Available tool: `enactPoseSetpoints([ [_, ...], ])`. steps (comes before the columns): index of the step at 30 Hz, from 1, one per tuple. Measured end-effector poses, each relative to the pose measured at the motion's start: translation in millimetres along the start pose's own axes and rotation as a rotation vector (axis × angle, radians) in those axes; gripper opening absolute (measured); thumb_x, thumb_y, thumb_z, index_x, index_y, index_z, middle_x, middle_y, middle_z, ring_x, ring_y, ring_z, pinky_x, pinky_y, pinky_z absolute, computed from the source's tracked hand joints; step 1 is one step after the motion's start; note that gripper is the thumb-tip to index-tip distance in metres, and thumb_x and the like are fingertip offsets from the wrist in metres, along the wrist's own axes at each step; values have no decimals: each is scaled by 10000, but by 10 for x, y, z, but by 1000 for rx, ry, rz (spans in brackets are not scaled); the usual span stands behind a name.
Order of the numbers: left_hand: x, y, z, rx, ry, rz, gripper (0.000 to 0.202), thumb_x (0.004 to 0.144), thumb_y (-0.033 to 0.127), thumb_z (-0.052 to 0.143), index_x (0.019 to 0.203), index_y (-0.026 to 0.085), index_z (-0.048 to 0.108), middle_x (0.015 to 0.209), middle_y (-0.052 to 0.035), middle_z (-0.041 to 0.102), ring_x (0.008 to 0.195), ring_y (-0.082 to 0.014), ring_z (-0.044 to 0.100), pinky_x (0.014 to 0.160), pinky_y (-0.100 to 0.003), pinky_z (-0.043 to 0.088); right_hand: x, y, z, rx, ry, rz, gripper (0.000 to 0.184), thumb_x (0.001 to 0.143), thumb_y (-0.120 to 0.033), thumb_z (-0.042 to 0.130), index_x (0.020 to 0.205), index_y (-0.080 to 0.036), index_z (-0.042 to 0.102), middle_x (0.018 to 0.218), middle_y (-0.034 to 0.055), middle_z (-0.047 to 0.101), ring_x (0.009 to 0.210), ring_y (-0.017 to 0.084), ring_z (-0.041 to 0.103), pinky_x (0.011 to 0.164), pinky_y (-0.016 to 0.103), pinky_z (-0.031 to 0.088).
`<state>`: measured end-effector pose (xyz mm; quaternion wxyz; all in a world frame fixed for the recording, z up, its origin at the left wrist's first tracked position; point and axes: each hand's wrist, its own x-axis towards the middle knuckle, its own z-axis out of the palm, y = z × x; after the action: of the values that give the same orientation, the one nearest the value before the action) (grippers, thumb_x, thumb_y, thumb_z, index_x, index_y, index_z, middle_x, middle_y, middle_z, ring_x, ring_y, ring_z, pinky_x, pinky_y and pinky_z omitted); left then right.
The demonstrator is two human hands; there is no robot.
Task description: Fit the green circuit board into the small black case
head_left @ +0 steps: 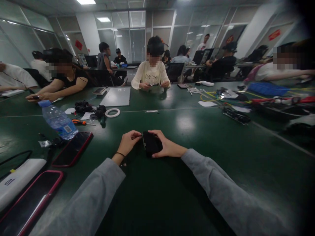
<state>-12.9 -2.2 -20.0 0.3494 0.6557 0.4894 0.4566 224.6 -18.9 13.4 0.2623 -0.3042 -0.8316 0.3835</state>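
Note:
A small black box-like device (150, 144) is held just above the green table, its narrow side turned to the left. My right hand (164, 144) wraps round its right side, thumb below and fingers over the top. At the device's left edge, my left hand (130, 141) pinches with thumb and forefinger. Whatever lies between those fingertips is too small to make out. Tiny metallic bits (124, 165) lie on the table below my left wrist.
To the left are a water bottle (59, 120), a red-edged phone (73, 149), another phone (33, 201) and a white power bank (19, 180). Further off lie an orange screwdriver (82, 122), a tape roll (112, 112) and a closed laptop (116, 96). A person (153, 70) sits opposite.

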Motion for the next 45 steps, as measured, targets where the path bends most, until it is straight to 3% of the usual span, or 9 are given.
enactPoseSetpoints([
  [9, 45, 5, -10, -47, 8, -43, 151, 743, 271, 664, 851, 166, 647, 843, -51, 691, 757, -156, 655, 747, -324, 534, 27, 51, -120, 80, -67, 55, 1006, 636, -312, 795, 1437, -298, 186, 1414, 88, 189, 1313, 271, 321, 1128, 450, 285],
  [14, 27, 102, -19, -3, 21, -50, 139, 765, 257, 642, 862, 158, 644, 850, -53, 684, 762, -152, 649, 747, -312, 523, 44, -38, -131, 16, -54, 63, 1006, 632, -319, 788, 1434, -275, 184, 1427, 88, 164, 1351, 280, 241, 1148, 461, 211],
  [19, 31, 182, -10, -65, 43, -70, 127, 792, 241, 611, 898, 173, 625, 1116, -86, 644, 878, -160, 647, 807, -323, 508, 59, -59, -122, 2, -45, 120, 1006, 636, -355, 781, 1442, -280, 184, 1452, 84, 120, 1378, 292, 168, 1153, 468, 176],
  [27, 67, 240, 7, -60, 12, -148, 129, 862, 269, 522, 954, 199, 579, 987, -61, 661, 911, -184, 627, 815, -324, 472, 105, -87, -43, 48, 29, 175, 1023, 603, -429, 813, 1435, -303, 231, 1464, 73, 121, 1372, 281, 191, 1144, 462, 216],
  [45, 18, 195, -14, -73, 38, -35, 123, 887, 250, 459, 995, 202, 492, 1020, -44, 601, 949, -153, 591, 866, -304, 443, 78, -73, -21, -10, 127, 103, 933, 619, -338, 802, 1406, -288, 303, 1441, 77, 162, 1373, 270, 190, 1141, 445, 225],
])
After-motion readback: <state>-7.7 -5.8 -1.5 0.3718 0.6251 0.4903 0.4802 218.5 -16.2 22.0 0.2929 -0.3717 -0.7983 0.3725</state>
